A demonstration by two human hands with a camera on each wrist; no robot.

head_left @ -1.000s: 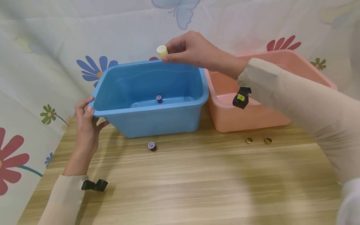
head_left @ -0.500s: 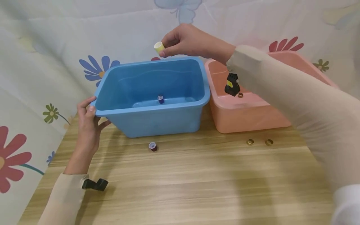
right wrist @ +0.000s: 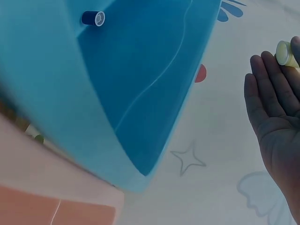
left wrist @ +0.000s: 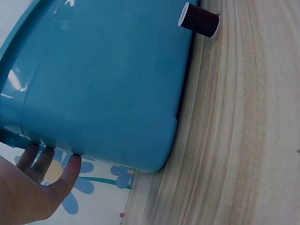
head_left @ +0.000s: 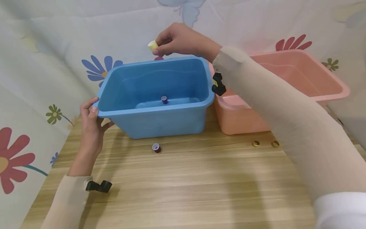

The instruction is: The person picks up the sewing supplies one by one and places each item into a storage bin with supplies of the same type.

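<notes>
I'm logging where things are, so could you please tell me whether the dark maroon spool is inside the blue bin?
No, the dark maroon spool is on the wooden table, in front of the blue bin.

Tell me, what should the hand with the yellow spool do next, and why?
Probably the right hand should lower the yellow spool into the blue bin: it's pinched in the air, clear of the bin, the left hand holds the bin's left end, and a dark blue spool is inside.
</notes>
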